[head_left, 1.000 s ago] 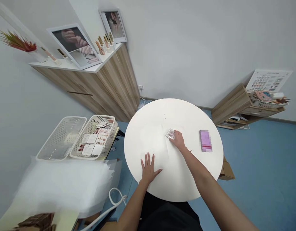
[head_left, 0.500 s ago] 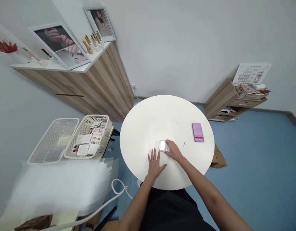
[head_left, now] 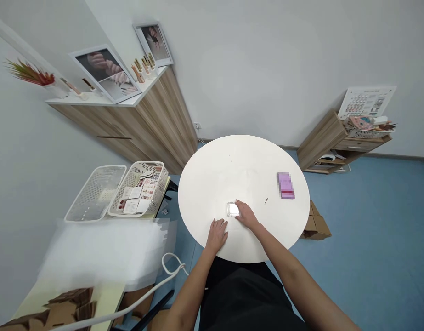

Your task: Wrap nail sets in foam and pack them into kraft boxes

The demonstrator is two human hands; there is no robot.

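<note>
A small flat clear case (head_left: 233,209) with a whitish middle lies on the round white table (head_left: 205,184). My right hand (head_left: 246,214) grips its right side between thumb and fingers, covering that edge. To the lower left of the case, my left hand (head_left: 217,235) rests on the tabletop. Its fingers are loosely bent and the thumb stands apart, with nothing seen in them. On the right part of the table lies a purple pack (head_left: 285,185), blurred into blocks.
Two white plastic baskets stand to the left; the nearer-to-table basket (head_left: 160,186) holds cards and sheets. A white cable (head_left: 153,290) runs beside my left arm. A cardboard box (head_left: 317,225) sits on the floor right of the table. Wooden cabinets (head_left: 166,119) stand behind.
My left hand has drawn its spread fingers in and slid slightly toward me. My right hand stays on the case. The whole view has shifted a little.
</note>
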